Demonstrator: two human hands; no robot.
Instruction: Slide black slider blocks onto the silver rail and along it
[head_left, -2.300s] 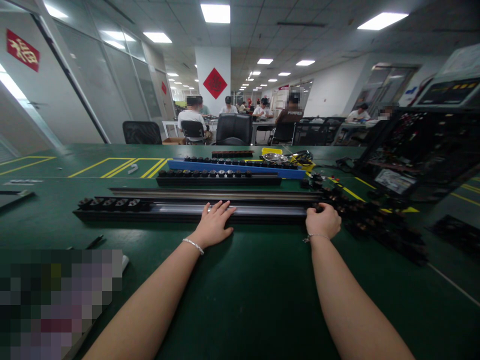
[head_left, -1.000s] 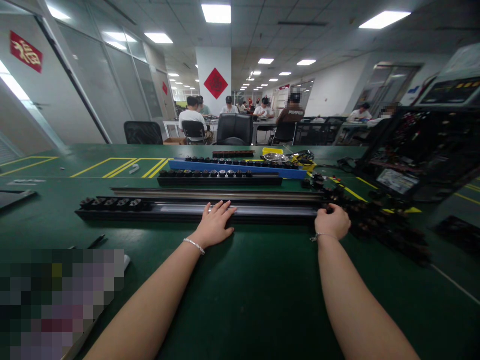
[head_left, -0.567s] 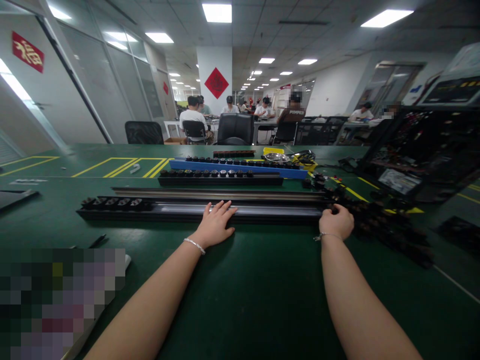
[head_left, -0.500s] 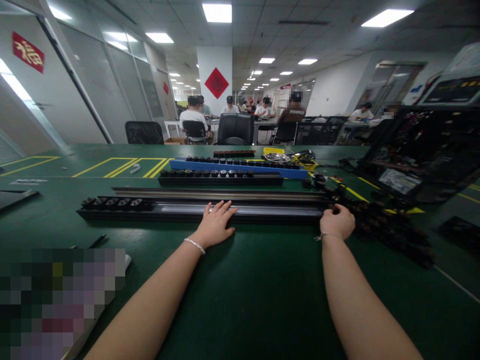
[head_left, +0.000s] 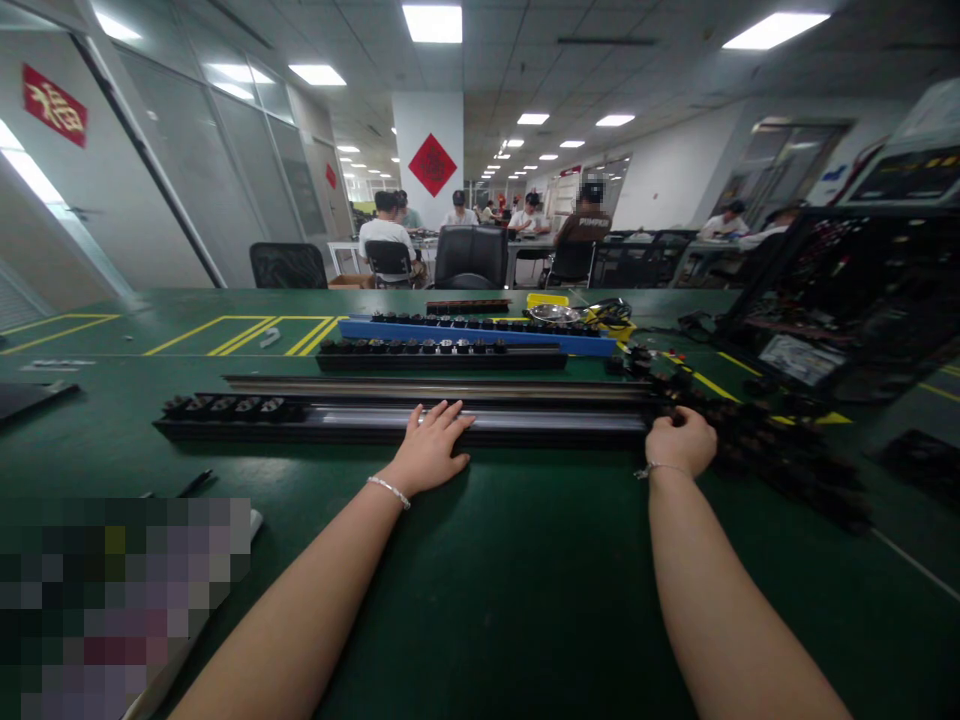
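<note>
Head view: on the green desk [head_left: 510,590], a long black rail [head_left: 502,432] lies roughly parallel to the far edge, with a few small black parts [head_left: 225,405] set in its left end. The left hand [head_left: 433,447] rests palm-down near the rail's middle, fingers spread open. The right hand [head_left: 682,443] is at the rail's right end, its thumb and forefinger curled round something dark; whether they grip it cannot be told.

Just behind lies a thin rail [head_left: 450,388]. Farther towards the far edge are a short rail [head_left: 442,364] and a blue rail [head_left: 577,346], both bearing rows of black parts, with a metal dish [head_left: 553,314] near the blue rail's right end. A dark heap of parts [head_left: 787,460] spreads beside the right hand towards the right edge. A pixelated patch hides the near-left corner.
</note>
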